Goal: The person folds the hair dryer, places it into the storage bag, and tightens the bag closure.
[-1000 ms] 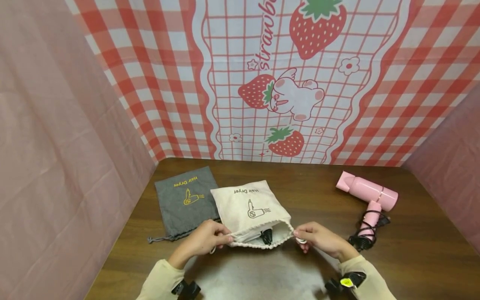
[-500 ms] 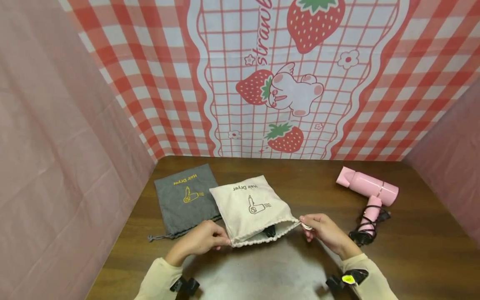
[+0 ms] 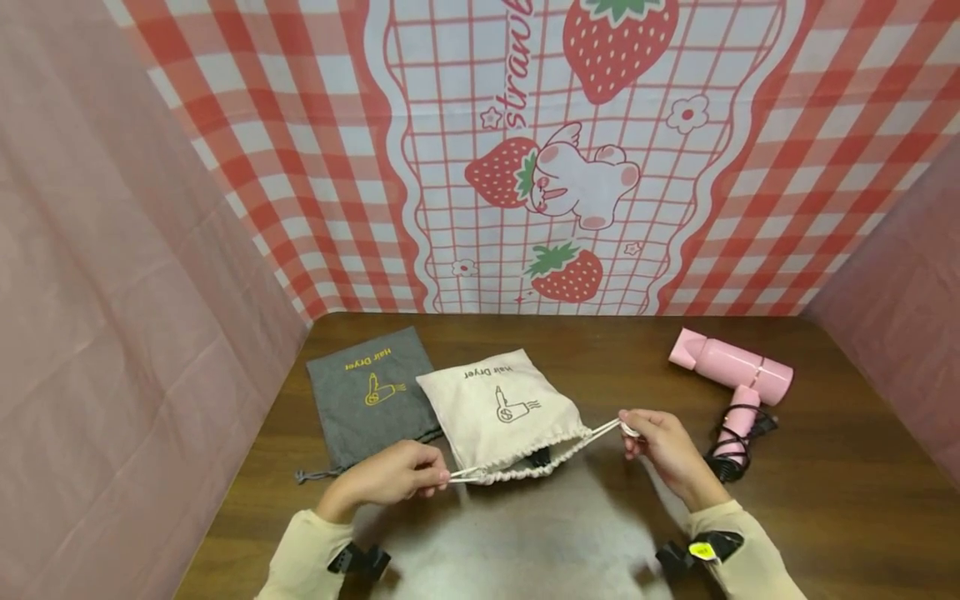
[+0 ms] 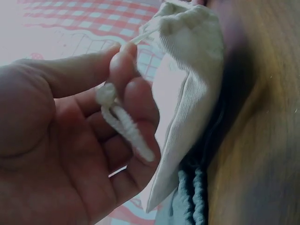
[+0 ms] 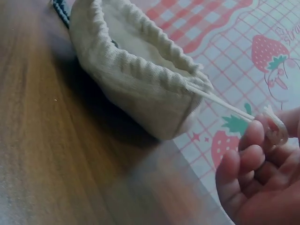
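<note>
A cream drawstring bag (image 3: 498, 408), printed "Hair Dryer", lies mid-table with its gathered mouth partly open toward the person. Something black (image 3: 538, 457) shows inside the mouth; the rest of it is hidden. My left hand (image 3: 397, 473) pinches the white drawstring (image 4: 140, 36) at the bag's left corner, its knotted end hanging over the fingers in the left wrist view. At the opposite corner, my right hand (image 3: 663, 450) pinches the other drawstring (image 5: 225, 105) between thumb and forefinger. Both strings are stretched taut away from the bag.
A grey drawstring bag (image 3: 367, 396) lies left of the cream one, partly under its edge. To the right is a pink hair dryer (image 3: 738, 367), its black cord (image 3: 731, 446) wrapped around the handle. A checked strawberry cloth (image 3: 555, 192) hangs behind the wooden table (image 3: 840, 500).
Both hands have moved outward, the right one also farther away from the person. More drawstring shows at each corner, and the bag's mouth has narrowed and gathered.
</note>
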Motion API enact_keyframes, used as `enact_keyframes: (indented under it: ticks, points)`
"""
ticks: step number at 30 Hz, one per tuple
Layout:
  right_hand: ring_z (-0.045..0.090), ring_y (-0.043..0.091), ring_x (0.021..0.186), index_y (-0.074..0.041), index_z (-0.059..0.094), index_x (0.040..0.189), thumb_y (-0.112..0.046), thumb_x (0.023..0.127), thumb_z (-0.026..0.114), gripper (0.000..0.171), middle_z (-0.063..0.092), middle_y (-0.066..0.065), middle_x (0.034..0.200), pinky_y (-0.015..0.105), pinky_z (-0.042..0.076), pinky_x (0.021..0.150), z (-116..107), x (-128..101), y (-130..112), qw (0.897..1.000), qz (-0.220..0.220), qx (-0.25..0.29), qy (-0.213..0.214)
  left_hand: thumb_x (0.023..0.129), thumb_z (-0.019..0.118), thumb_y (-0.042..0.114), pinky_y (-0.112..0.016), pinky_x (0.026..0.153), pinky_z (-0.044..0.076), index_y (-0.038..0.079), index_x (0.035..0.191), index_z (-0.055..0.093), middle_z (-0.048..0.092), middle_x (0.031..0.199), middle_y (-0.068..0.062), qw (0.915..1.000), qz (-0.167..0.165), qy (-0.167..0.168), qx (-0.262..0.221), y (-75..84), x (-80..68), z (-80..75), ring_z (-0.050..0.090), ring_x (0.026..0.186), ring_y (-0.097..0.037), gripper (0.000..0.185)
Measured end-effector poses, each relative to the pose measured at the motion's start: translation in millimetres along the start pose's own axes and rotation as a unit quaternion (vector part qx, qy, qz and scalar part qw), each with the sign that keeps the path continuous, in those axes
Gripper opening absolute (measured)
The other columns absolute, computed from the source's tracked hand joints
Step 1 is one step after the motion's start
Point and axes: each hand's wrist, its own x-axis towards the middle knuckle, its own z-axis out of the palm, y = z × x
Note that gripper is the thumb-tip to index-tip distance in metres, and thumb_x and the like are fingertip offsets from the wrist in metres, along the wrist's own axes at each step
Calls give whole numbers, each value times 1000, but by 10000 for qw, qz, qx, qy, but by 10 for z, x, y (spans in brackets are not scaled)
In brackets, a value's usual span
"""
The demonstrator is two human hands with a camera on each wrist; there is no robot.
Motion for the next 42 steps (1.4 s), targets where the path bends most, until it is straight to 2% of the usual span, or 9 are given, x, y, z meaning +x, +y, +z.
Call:
enact_keyframes:
  ticks: [6,11,19,24,26,30,36,39,42]
  points:
    - [51,2,51,-16,66,68,-7,99,49,37,56,-9,57,20,48,52,-86,1,-61,9937,-51,535,985,99,52,14,-16,49,39,-2,82,60,54,68,5,9989,183,-417,-104,-64,-47,-81,46,55,-1,24]
    - [52,2,51,-15,67,67,-9,99,49,38,57,-8,57,19,49,52,-123,-6,-74,9901,22,684,1226,100,51,16,-18,53,41,-5,82,58,54,69,3,9984,180,-362,-388,-104,-56,-109,48,59,-4,28]
    - [58,4,58,-17,68,72,-11,102,46,38,62,-7,65,20,52,57,-70,-15,-33,9890,-266,1045,1014,99,54,17,-26,63,48,-11,77,54,60,70,-1,9878,-91,596,-1433,-160,38,-31,56,66,-12,35]
    - [66,9,78,-10,68,80,-6,104,37,40,72,-1,83,22,54,73,-2,41,-28,9801,-1216,1568,-4,99,53,16,-40,80,56,-8,75,52,68,81,-6,9693,4,983,-2255,-131,109,13,66,77,-13,34]
    - [68,13,91,-6,66,83,-4,105,29,43,73,4,93,24,54,83,28,70,-29,9646,-1509,2034,-736,100,52,17,-37,81,56,0,75,54,71,85,-6,9593,22,1062,-2616,-110,150,42,68,80,-11,30]
    - [67,25,105,1,64,89,-4,106,13,55,72,14,103,30,48,98,99,126,-29,9157,-1569,3159,-1928,101,48,19,-27,80,53,13,76,54,75,93,2,9295,354,1036,-3521,-70,244,117,68,86,-8,26]
    - [52,24,79,-2,60,87,-17,107,1,63,56,9,80,35,43,94,273,195,4,8513,-1104,4280,-2827,105,37,18,-27,90,51,17,73,55,75,103,0,8639,1471,460,-4796,17,377,237,67,102,-13,36]
    - [29,19,63,-4,58,87,-23,107,-1,65,31,5,68,29,37,77,368,218,13,8344,-1052,4438,-3094,106,33,17,-27,93,50,18,72,56,75,103,-3,8321,1730,201,-5266,65,430,285,67,106,-15,41]
    - [15,17,56,-4,52,83,-23,106,-4,64,17,4,65,25,22,58,435,232,6,8299,-1150,4357,-3289,106,29,18,-27,91,49,21,68,54,74,84,1,8088,1621,195,-5650,91,458,319,69,91,-13,46]
